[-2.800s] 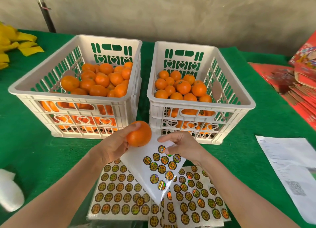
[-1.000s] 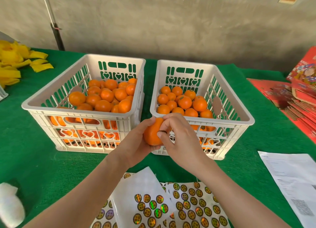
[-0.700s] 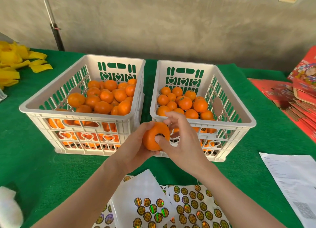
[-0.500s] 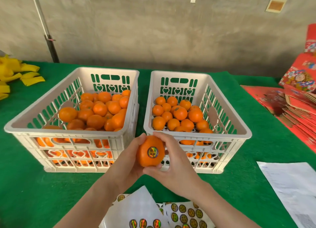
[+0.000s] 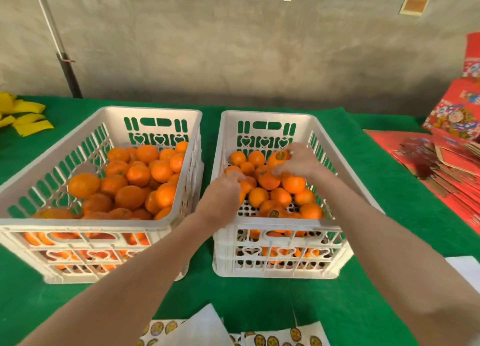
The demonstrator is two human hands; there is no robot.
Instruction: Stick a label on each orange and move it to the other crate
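Two white slatted crates stand side by side on the green cloth, both with several oranges inside. Over the right crate (image 5: 280, 224), my right hand (image 5: 301, 165) grips an orange with a round label (image 5: 277, 157), low among the fruit near the back. My left hand (image 5: 225, 189) hovers over that crate's left side with its fingers loosely curled and nothing in them. The left crate (image 5: 85, 222) holds a fuller pile of oranges (image 5: 135, 179). Sheets of round stickers (image 5: 281, 338) lie at the near edge.
A white backing sheet (image 5: 205, 327) lies on the sticker sheets. Red printed cartons (image 5: 441, 158) are stacked at the right, and a white paper (image 5: 465, 267) lies near them. Yellow pieces (image 5: 24, 117) sit at the far left. A dark pole (image 5: 65, 65) stands behind.
The label went onto the orange in front of the crates. Both hands then moved forward over the right crate; the right hand now carries the labelled orange and the left hand has let go.
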